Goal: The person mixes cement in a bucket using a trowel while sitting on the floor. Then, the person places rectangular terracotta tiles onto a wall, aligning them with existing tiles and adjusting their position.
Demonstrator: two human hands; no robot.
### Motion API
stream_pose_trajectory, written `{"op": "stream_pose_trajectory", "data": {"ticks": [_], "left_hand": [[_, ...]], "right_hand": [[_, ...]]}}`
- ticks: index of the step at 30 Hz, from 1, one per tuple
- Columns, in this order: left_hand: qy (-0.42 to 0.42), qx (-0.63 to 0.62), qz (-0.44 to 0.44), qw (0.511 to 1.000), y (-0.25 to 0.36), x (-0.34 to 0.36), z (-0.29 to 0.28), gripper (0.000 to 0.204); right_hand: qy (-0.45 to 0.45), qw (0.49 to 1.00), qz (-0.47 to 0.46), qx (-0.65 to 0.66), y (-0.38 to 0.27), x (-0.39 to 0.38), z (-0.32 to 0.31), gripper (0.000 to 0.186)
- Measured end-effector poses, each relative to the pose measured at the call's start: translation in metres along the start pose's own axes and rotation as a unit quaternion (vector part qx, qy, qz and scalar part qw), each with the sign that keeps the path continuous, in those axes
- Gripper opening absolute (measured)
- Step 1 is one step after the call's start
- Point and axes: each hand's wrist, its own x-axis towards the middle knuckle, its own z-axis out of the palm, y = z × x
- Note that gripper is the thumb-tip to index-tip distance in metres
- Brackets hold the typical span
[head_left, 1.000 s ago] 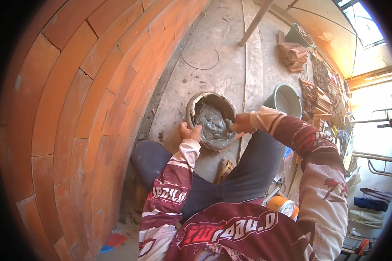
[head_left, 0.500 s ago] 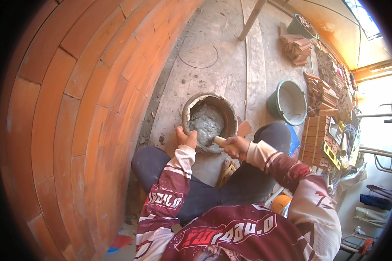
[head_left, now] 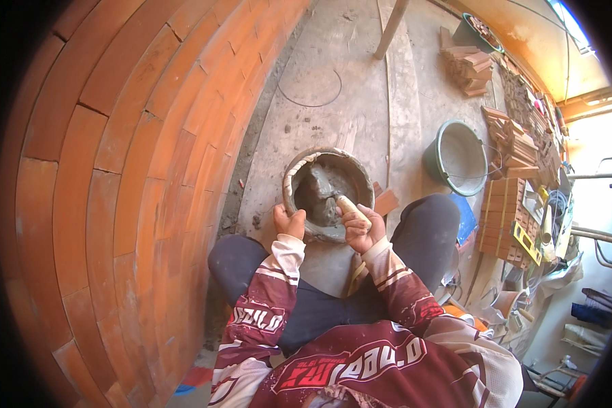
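Between my knees stands a round bucket (head_left: 355, 175) with mortar crusted on its rim and wet grey mortar (head_left: 307, 198) inside. My left hand (head_left: 290, 222) is closed on the near left part of the rim, thumb bent over it. In my right hand (head_left: 362, 231), at the near right of the bucket, is a trowel (head_left: 347, 205), gripped by its pale wooden handle. Its blade reaches down into the bucket and is coated in mortar, so its outline is hard to make out.
An orange brick wall (head_left: 129, 163) rises close on my left. To the right are a green bucket (head_left: 458, 160), a strapped brick stack (head_left: 500, 221) with a yellow spirit level (head_left: 526, 243), and loose brick piles (head_left: 469, 68). A brick piece (head_left: 386, 202) lies beside the mortar bucket. A post (head_left: 391, 30) stands ahead.
My right hand has come in closer to the bucket and turned, with the trowel handle now steeper. The mortar has been shifted about, its surface now heaped and darker. My left hand stays on the rim.
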Motion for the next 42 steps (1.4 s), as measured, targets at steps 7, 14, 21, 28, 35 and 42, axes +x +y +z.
{"op": "stream_pose_trajectory", "data": {"ticks": [7, 14, 21, 28, 35, 42], "left_hand": [[0.029, 0.017, -0.026, 0.999, 0.004, -0.002, 0.009, 0.035], [0.072, 0.066, 0.008, 0.995, 0.012, -0.004, 0.011, 0.035], [-0.009, 0.171, 0.024, 0.985, 0.033, -0.019, 0.029, 0.049], [0.028, 0.170, 0.020, 0.985, 0.025, -0.008, 0.015, 0.050], [-0.014, 0.164, 0.002, 0.986, 0.045, -0.018, 0.017, 0.049], [0.026, 0.111, 0.039, 0.993, 0.022, -0.009, 0.019, 0.045]], "right_hand": [[0.103, 0.967, 0.003, -0.231, -0.021, -0.047, 0.052, 0.044], [0.130, -0.019, -0.019, -0.991, 0.049, -0.065, 0.153, 0.035], [0.145, -0.194, 0.139, -0.960, 0.034, 0.011, 0.074, 0.034], [0.080, -0.282, 0.174, -0.940, 0.065, -0.021, 0.172, 0.028], [0.109, -0.389, 0.155, -0.901, 0.024, 0.029, 0.163, 0.021], [0.128, -0.138, 0.320, -0.929, -0.058, 0.049, 0.104, 0.025]]}}
